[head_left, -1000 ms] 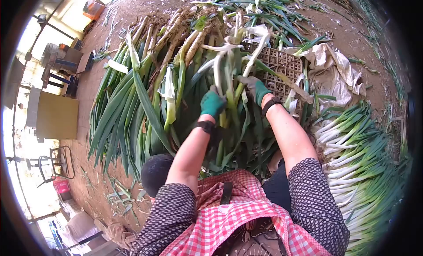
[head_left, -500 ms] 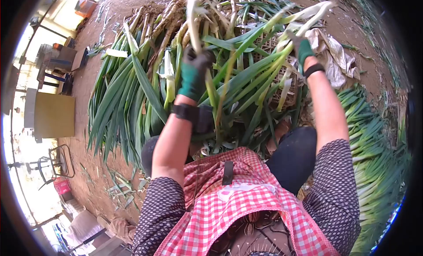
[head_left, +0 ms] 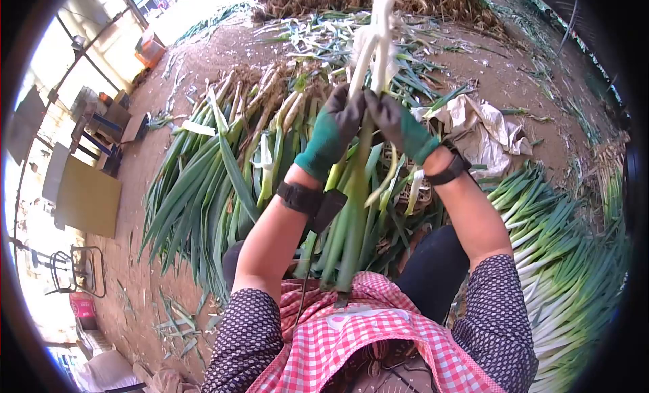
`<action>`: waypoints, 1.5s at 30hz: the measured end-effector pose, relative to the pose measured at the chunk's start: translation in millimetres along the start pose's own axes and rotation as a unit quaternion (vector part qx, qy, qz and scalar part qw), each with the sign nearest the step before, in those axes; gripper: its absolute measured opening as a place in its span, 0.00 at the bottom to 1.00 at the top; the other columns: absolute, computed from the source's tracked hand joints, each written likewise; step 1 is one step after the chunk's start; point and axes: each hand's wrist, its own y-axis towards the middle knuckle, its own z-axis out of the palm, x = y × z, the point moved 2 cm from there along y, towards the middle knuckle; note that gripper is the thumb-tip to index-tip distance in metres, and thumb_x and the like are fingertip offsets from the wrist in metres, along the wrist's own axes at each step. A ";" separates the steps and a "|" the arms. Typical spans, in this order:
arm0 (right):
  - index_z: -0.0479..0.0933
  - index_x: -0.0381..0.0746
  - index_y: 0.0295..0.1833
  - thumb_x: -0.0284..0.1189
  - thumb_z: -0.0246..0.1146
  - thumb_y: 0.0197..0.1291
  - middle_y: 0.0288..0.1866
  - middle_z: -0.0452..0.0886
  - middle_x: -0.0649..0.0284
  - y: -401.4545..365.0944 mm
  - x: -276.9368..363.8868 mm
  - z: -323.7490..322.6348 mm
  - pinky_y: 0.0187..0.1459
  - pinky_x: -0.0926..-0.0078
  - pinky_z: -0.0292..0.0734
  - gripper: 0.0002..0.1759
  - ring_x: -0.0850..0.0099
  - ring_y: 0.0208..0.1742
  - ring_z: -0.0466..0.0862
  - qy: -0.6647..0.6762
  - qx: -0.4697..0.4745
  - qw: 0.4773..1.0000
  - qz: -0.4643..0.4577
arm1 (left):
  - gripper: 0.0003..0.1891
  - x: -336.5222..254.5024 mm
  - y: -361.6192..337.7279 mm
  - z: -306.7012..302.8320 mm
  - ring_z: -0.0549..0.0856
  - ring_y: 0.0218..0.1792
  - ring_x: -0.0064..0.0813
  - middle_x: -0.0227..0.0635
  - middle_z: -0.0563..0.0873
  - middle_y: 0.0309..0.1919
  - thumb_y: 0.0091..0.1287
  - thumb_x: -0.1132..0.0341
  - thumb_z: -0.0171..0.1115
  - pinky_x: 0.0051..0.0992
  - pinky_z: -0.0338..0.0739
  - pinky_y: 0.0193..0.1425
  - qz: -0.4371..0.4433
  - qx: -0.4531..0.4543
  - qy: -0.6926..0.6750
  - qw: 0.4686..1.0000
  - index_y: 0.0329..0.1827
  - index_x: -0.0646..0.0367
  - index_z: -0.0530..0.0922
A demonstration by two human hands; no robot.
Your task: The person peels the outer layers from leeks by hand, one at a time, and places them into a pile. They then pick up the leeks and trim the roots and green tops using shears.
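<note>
Two gloved hands are seen, the left hand [head_left: 334, 132] and the right hand [head_left: 399, 126]. One bunch of leeks [head_left: 355, 210] is gripped by both, but its stalks are too closely packed to be counted. Two black wrist straps [head_left: 297, 197] are worn, one on each arm. Two large heaps of leeks are piled up, a left heap [head_left: 203, 183] and a right heap [head_left: 561, 244]. One crumpled white sack [head_left: 483, 129] and one orange crate [head_left: 150, 51] are counted.

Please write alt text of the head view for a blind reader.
The left hand and right hand, in green gloves, hold leeks upright, white ends up, above a red checked apron. A leek heap lies on the dirt ahead, trimmed leeks at right.
</note>
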 end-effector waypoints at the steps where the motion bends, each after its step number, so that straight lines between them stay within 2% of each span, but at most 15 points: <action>1: 0.76 0.36 0.50 0.44 0.54 0.72 0.34 0.82 0.48 -4.0 5.4 1.4 0.37 0.63 0.79 0.20 0.55 0.38 0.85 0.006 -0.006 1.000 -0.001 | 0.15 -0.2 -1.4 1.6 0.81 0.41 0.15 0.28 0.84 0.43 0.76 0.60 0.56 0.17 0.78 0.45 0.030 0.004 0.020 0.999 0.56 0.61 0.75; 7: 0.76 0.36 0.54 0.46 0.62 0.65 0.32 0.82 0.47 -19.1 66.9 -48.9 0.39 0.57 0.78 0.24 0.54 0.35 0.86 -0.074 0.079 0.994 -0.035 | 0.15 -25.2 -15.3 -2.9 0.82 0.32 0.16 0.30 0.85 0.35 0.76 0.55 0.57 0.19 0.79 0.35 -0.051 -0.017 0.028 0.998 0.51 0.57 0.79; 10: 0.61 0.32 0.72 0.48 0.67 0.62 0.60 0.75 0.42 -13.6 47.9 -84.1 0.57 0.56 0.73 0.43 0.54 0.61 0.78 -0.158 -0.077 0.982 -0.064 | 0.22 -31.1 -33.5 1.1 0.80 0.23 0.20 0.30 0.83 0.29 0.75 0.45 0.53 0.22 0.77 0.27 -0.155 0.001 0.010 0.988 0.48 0.56 0.80; 12: 0.47 0.24 0.75 0.55 0.72 0.50 0.73 0.57 0.32 -15.6 18.9 -82.6 0.74 0.52 0.55 0.63 0.38 0.74 0.58 -0.229 -0.134 0.960 -0.085 | 0.28 -34.0 -44.2 11.0 0.80 0.22 0.21 0.29 0.81 0.26 0.73 0.37 0.50 0.22 0.77 0.26 -0.183 0.056 0.031 0.981 0.47 0.56 0.80; 15: 0.53 0.27 0.71 0.46 0.71 0.54 0.65 0.64 0.39 3.5 -19.8 -60.8 0.70 0.51 0.60 0.51 0.45 0.67 0.65 -0.139 -0.179 0.968 -0.104 | 0.27 -30.9 -64.8 41.7 0.80 0.22 0.22 0.30 0.81 0.25 0.74 0.38 0.50 0.23 0.77 0.26 -0.230 0.116 0.074 0.963 0.48 0.57 0.78; 18: 0.64 0.34 0.65 0.32 0.66 0.62 0.54 0.71 0.54 17.6 12.3 -78.2 0.61 0.55 0.71 0.30 0.60 0.54 0.75 0.323 -0.276 0.900 -0.100 | 0.29 -8.4 -82.6 56.9 0.82 0.23 0.22 0.29 0.81 0.24 0.72 0.37 0.52 0.22 0.78 0.28 -0.251 0.198 -0.019 0.947 0.50 0.58 0.79; 24: 0.74 0.37 0.55 0.33 0.56 0.71 0.41 0.82 0.62 20.4 -93.1 -125.3 0.40 0.72 0.81 0.13 0.71 0.40 0.82 0.072 -0.201 0.976 0.036 | 0.21 -2.4 -101.8 46.6 0.79 0.23 0.17 0.27 0.81 0.26 0.73 0.44 0.57 0.21 0.76 0.27 -0.270 0.148 -0.051 0.950 0.48 0.55 0.79; 25: 0.76 0.38 0.52 0.33 0.55 0.71 0.40 0.82 0.61 21.3 -118.8 -150.4 0.39 0.72 0.80 0.12 0.71 0.37 0.82 -0.128 -0.159 0.977 0.065 | 0.19 -2.7 -99.0 44.0 0.78 0.23 0.16 0.25 0.80 0.26 0.73 0.47 0.59 0.19 0.74 0.28 -0.266 0.132 -0.030 0.954 0.48 0.55 0.79; 26: 0.78 0.38 0.46 0.32 0.54 0.71 0.38 0.82 0.61 26.1 -118.6 -187.6 0.36 0.72 0.80 0.10 0.70 0.35 0.82 -0.078 -0.233 0.965 -0.088 | 0.21 -1.0 -99.1 40.1 0.78 0.24 0.15 0.24 0.80 0.26 0.72 0.46 0.60 0.19 0.74 0.28 -0.264 0.113 -0.016 0.958 0.50 0.56 0.79; 28: 0.81 0.40 0.37 0.31 0.57 0.68 0.38 0.82 0.62 9.7 -120.6 -272.0 0.36 0.72 0.79 0.10 0.69 0.34 0.81 0.192 -0.361 0.913 -0.008 | 0.22 15.9 -104.3 19.3 0.77 0.27 0.13 0.21 0.79 0.29 0.71 0.48 0.64 0.17 0.74 0.31 -0.252 0.108 -0.030 0.961 0.56 0.56 0.78; 30: 0.82 0.39 0.36 0.32 0.65 0.59 0.40 0.81 0.63 3.1 -112.7 -308.6 0.42 0.71 0.78 0.07 0.69 0.38 0.80 0.278 -0.341 0.885 0.154 | 0.22 29.9 -102.6 4.0 0.76 0.28 0.12 0.21 0.79 0.30 0.70 0.50 0.65 0.17 0.74 0.33 -0.166 0.097 -0.030 0.981 0.59 0.55 0.76; 33: 0.83 0.38 0.44 0.38 0.77 0.43 0.43 0.79 0.63 -10.0 -67.2 -316.8 0.54 0.68 0.76 0.23 0.70 0.47 0.77 -0.085 -0.135 0.986 -0.035 | 0.22 55.0 -103.5 -2.4 0.77 0.31 0.13 0.23 0.81 0.35 0.72 0.57 0.64 0.20 0.75 0.35 -0.085 0.068 0.094 0.990 0.65 0.54 0.73; 35: 0.79 0.37 0.49 0.36 0.74 0.48 0.45 0.80 0.62 -24.5 -42.5 -290.8 0.53 0.69 0.77 0.23 0.70 0.47 0.79 -0.069 -0.031 0.997 0.010 | 0.20 47.0 -95.7 19.0 0.79 0.30 0.15 0.25 0.82 0.34 0.72 0.60 0.62 0.22 0.76 0.35 -0.007 0.044 0.266 0.963 0.65 0.55 0.73; 39: 0.72 0.35 0.60 0.34 0.68 0.59 0.48 0.82 0.60 -50.6 -0.9 -184.0 0.52 0.72 0.78 0.25 0.72 0.48 0.81 0.207 0.098 0.961 0.152 | 0.20 41.3 -83.6 48.6 0.86 0.34 0.51 0.51 0.85 0.32 0.68 0.70 0.62 0.39 0.79 0.37 0.133 0.003 0.416 0.900 0.62 0.56 0.75; 45: 0.71 0.35 0.65 0.25 0.67 0.61 0.50 0.84 0.62 -49.9 1.9 -96.8 0.48 0.77 0.81 0.26 0.74 0.47 0.84 0.264 0.253 0.909 0.203 | 0.23 51.7 -71.0 33.2 0.73 0.37 0.10 0.20 0.78 0.45 0.74 0.67 0.57 0.16 0.73 0.42 -0.078 0.166 0.017 0.983 0.70 0.61 0.68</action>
